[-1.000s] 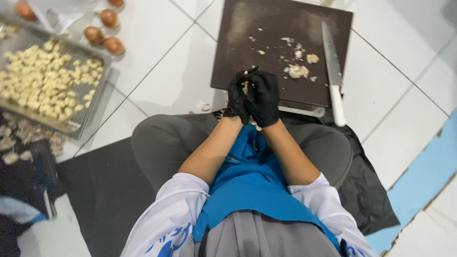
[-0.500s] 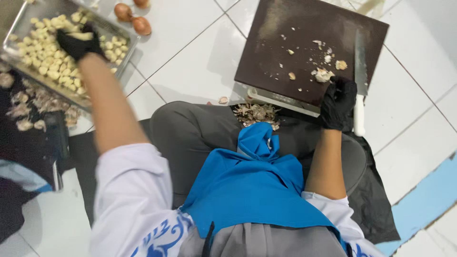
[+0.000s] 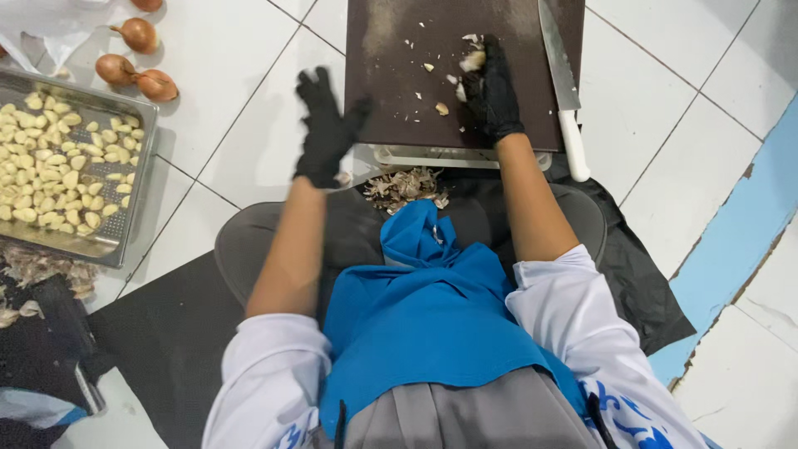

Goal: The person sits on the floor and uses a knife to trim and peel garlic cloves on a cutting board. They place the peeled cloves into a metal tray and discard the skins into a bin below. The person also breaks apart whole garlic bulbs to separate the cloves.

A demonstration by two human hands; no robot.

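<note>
Both of my hands wear black gloves. My right hand (image 3: 492, 96) rests on the dark brown cutting board (image 3: 399, 75), fingers closed around a pale garlic clove (image 3: 474, 60). More garlic bits (image 3: 440, 108) lie beside it on the board. My left hand (image 3: 326, 129) hovers open above the white tiles, just left of the board, holding nothing. A large knife (image 3: 564, 83) with a white handle lies along the board's right side. A heap of dry garlic skins (image 3: 405, 187) sits on my lap below the board's near edge.
A metal tray (image 3: 125, 229) of peeled garlic cloves (image 3: 58, 166) stands on the floor at the left. Three brown onions (image 3: 137, 62) lie beyond it. More skins (image 3: 37, 270) are piled near the tray. A black sheet (image 3: 166, 333) lies under my legs; a blue floor strip (image 3: 740, 233) runs right.
My left hand has come back from the tray of peeled garlic to beside the board. My right hand has moved from near the knife to a clove on the board.
</note>
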